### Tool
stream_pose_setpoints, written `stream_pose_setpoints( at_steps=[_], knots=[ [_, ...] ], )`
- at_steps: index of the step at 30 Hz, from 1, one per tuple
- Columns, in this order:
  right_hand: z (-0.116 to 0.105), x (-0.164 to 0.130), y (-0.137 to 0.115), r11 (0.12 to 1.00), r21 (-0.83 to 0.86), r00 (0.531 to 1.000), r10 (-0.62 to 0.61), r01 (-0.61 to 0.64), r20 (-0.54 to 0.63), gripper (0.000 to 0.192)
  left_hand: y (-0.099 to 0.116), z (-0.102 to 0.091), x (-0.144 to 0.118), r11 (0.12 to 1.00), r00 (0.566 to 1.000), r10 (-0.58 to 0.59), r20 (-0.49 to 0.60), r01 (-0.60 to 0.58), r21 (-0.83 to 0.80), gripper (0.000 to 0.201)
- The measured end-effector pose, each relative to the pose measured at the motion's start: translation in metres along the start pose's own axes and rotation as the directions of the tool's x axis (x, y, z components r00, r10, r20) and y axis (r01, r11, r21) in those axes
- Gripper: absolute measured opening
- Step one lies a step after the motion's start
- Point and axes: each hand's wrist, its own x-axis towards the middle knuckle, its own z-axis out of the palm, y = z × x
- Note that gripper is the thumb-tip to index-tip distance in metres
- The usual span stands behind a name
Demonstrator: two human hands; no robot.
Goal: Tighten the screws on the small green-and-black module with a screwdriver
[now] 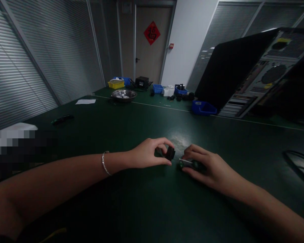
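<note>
Your left hand [152,153] has a block [170,153] between its fingers; just to its right, your right hand [207,165] has an item [185,163], partly hidden, in its fingers. Farther ahead on the desk [131,131], a bowl [124,99] stands left, with a sheet of paper [85,101] left of it. To your right, a bin [200,106] stands beside a computer case [230,64]; a cable [286,158] lies nearer you.
</note>
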Motion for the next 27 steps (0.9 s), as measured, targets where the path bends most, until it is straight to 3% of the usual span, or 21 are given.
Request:
stream_pose_setpoints(
  at_steps=[4, 7, 24, 27],
  knots=[
    [0.004, 0.0, -0.01, 0.998, -0.013, 0.962, -0.067, 0.066, -0.265, 0.02, 0.004, 0.003, -0.001, 1.0, 0.998, 0.023, -0.051, -0.023, -0.001, 0.043],
    [0.01, 0.002, -0.018, 0.994, -0.042, 0.926, -0.112, 0.104, -0.359, 0.02, 0.006, 0.006, -0.002, 0.999, 0.998, 0.036, -0.052, -0.037, -0.032, 0.047],
    [0.021, 0.005, -0.025, 0.991, 0.006, 0.931, -0.124, 0.134, -0.345, 0.014, 0.012, 0.012, -0.003, 0.998, 0.998, 0.058, -0.038, -0.059, -0.036, 0.05],
    [0.022, 0.005, -0.026, 0.991, 0.011, 0.929, -0.124, 0.136, -0.348, 0.013, 0.014, 0.011, -0.004, 0.996, 0.997, 0.057, -0.042, -0.06, -0.064, 0.042]
  ],
)
